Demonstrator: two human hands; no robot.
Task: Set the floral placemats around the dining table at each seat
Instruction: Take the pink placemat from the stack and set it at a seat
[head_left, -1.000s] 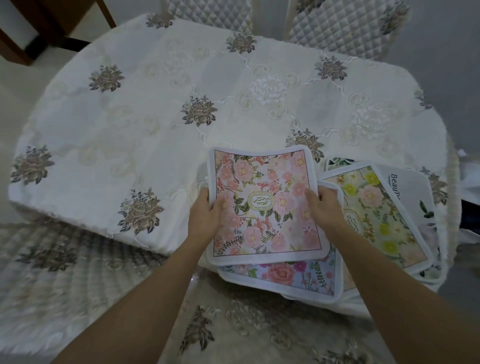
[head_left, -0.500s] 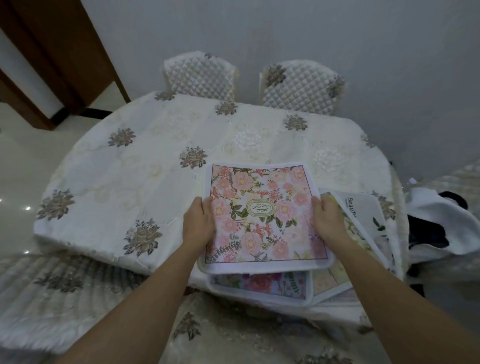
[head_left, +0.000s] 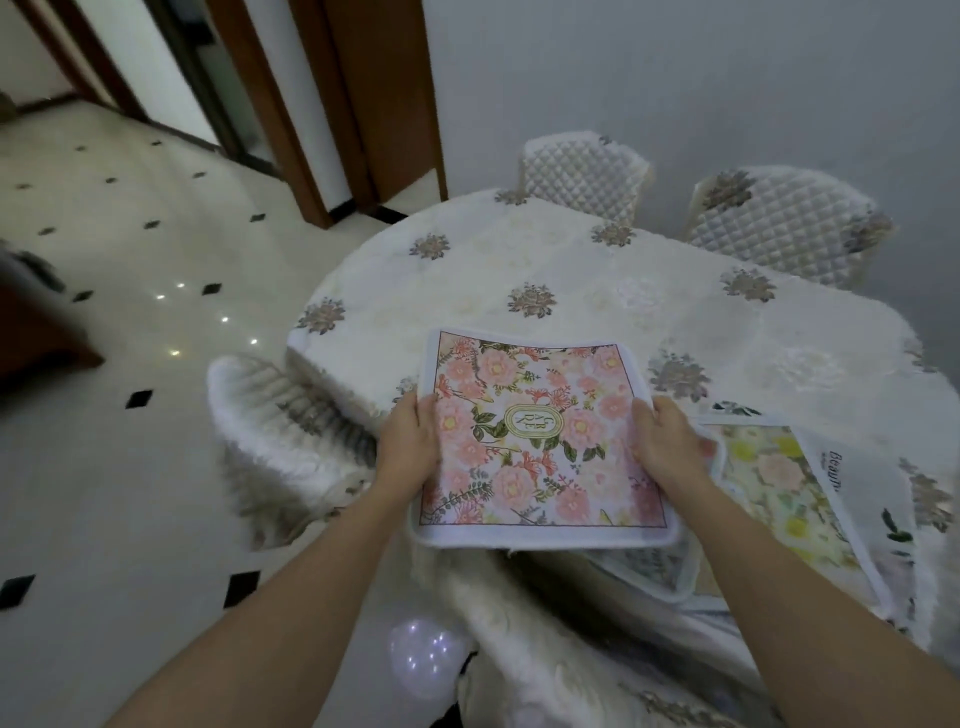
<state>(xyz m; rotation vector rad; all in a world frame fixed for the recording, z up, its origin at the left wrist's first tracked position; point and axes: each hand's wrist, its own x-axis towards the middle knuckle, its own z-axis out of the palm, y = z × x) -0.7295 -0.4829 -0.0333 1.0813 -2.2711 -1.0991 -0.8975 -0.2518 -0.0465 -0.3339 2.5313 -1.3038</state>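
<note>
While both forearms reach forward from the bottom of the view, the left hand (head_left: 410, 447) and the right hand (head_left: 667, 447) each clasp one side edge of the pink placemat (head_left: 535, 447), thumbs on top and fingers tucked beneath. It is held roughly flat, lifted clear above the near edge of the tabletop (head_left: 597, 270), with its printed oval label reading sideways, so its side edges run away from the person. Neither hand is nearer; the grip looks even, and the mat hangs squarely between them. Just beside the right hand, the remaining placemats (head_left: 779, 483) lie fanned in a loose pile on the cloth, a yellow-flowered one on top and a white one partly over it.

To the left of the held mat stands a covered chair (head_left: 275, 415), pushed in at the rounded end of the table; that seat lies left and slightly ahead of the hands, and the bare cloth in front of it seems the likeliest target, so the move would be a leftward carry. Farther off, two quilted chairs (head_left: 582, 176) stand along the far side against the wall.
</note>
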